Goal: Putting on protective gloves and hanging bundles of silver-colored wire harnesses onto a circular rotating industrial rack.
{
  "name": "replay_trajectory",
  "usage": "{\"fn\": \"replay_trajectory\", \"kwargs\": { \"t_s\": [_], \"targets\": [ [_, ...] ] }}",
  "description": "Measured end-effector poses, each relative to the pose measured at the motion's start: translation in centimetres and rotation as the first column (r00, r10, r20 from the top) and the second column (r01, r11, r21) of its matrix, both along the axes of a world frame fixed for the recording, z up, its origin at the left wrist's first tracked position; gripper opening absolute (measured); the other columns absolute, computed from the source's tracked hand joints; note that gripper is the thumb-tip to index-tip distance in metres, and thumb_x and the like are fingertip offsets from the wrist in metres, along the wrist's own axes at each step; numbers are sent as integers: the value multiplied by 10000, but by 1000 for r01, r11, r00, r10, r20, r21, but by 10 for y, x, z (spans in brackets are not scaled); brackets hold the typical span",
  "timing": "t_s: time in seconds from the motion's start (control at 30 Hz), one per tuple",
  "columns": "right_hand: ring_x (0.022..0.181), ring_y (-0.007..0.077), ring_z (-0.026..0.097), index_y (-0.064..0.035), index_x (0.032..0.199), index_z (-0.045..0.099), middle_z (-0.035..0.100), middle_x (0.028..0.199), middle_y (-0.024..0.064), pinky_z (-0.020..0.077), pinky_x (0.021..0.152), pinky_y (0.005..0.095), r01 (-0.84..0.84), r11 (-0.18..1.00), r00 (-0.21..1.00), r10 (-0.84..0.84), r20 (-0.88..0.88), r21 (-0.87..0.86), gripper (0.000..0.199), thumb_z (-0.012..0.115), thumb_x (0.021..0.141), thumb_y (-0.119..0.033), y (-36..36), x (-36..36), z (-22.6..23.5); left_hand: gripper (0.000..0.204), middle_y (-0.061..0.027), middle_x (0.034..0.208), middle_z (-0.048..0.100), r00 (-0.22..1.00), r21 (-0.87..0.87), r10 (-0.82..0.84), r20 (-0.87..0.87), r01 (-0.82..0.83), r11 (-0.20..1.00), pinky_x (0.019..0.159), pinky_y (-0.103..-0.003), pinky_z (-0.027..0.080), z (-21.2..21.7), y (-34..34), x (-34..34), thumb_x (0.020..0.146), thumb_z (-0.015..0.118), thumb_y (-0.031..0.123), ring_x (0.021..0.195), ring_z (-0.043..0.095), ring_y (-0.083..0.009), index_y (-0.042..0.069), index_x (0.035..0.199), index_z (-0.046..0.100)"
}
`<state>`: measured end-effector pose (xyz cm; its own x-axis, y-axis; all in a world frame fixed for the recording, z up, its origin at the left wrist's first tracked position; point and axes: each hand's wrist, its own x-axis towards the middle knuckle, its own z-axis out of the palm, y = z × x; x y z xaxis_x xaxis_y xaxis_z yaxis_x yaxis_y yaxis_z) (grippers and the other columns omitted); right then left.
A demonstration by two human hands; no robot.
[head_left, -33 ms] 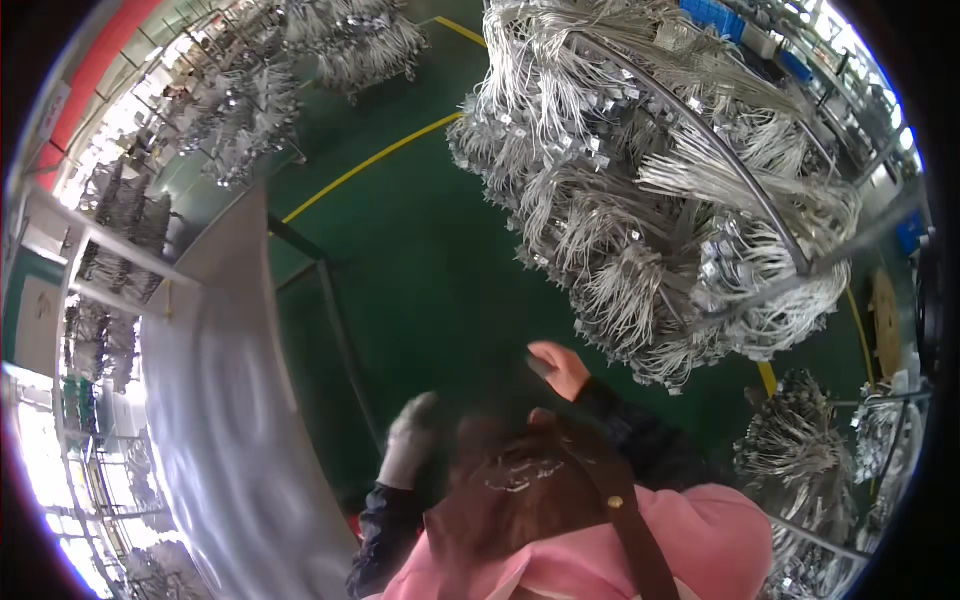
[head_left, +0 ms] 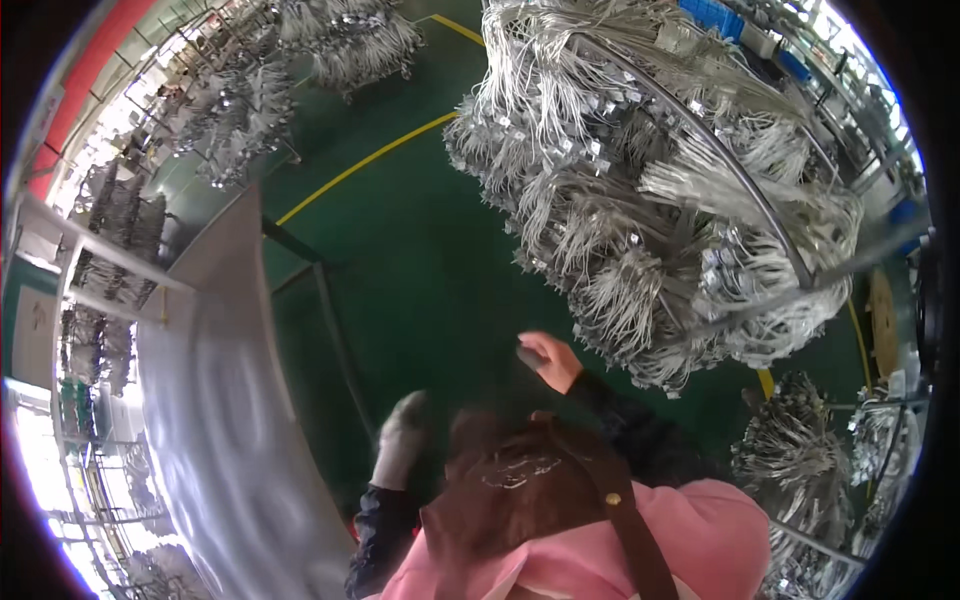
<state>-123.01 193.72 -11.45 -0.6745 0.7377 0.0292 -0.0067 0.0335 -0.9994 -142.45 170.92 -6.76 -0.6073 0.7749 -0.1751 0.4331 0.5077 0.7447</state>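
My left hand [head_left: 402, 435], in a pale grey glove, hangs at the lower middle beside a shiny metal-topped table [head_left: 215, 400]. Its fingers are smeared, and no object shows in it. My right hand [head_left: 553, 362] is held out over the green floor with loosely bent fingers. Its palm side looks bare and the fingertips have a dark grey covering; I see nothing held. Ahead and to the right, apart from that hand, a large rack is thickly hung with bundles of white and grey cables [head_left: 620, 200] with small connectors.
A curved metal bar [head_left: 720, 150] runs over the cable bundles. Another cable bundle [head_left: 795, 440] hangs at the lower right. Yellow lines [head_left: 365, 165] mark the green floor [head_left: 430, 270]. More loaded racks [head_left: 235, 115] stand far left, and a blue bin [head_left: 715, 15] sits at the far right.
The view has shifted slightly. Both hands appear a little further left, and my right hand sits slightly higher. Neither hand has taken hold of or let go of anything visible.
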Motion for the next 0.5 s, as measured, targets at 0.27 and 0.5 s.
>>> {"fn": "replay_trajectory", "kwargs": {
  "t_s": [0.27, 0.5],
  "targets": [
    [1103, 297, 510, 8, 1216, 447, 523, 1177, 204, 408, 905, 363, 240, 919, 967, -255, 7, 311, 503, 653, 823, -231, 210, -194, 30, 330, -56, 1082, 588, 938, 23, 280, 204, -291, 957, 869, -261, 416, -5, 170, -219, 867, 564, 215, 1010, 535, -139, 59, 1158, 549],
    [1174, 317, 449, 19, 1299, 344, 462, 1242, 212, 351, 971, 376, 473, 761, 872, -476, -114, 445, 614, 618, 846, -292, 350, -293, 89, 262, -63, 1038, 595, 963, 367, -96, 250, -3, 930, 893, -279, 416, 11, 432, -378, 904, 521, 187, 980, 543, -145, 15, 1097, 568]
  ]
}}
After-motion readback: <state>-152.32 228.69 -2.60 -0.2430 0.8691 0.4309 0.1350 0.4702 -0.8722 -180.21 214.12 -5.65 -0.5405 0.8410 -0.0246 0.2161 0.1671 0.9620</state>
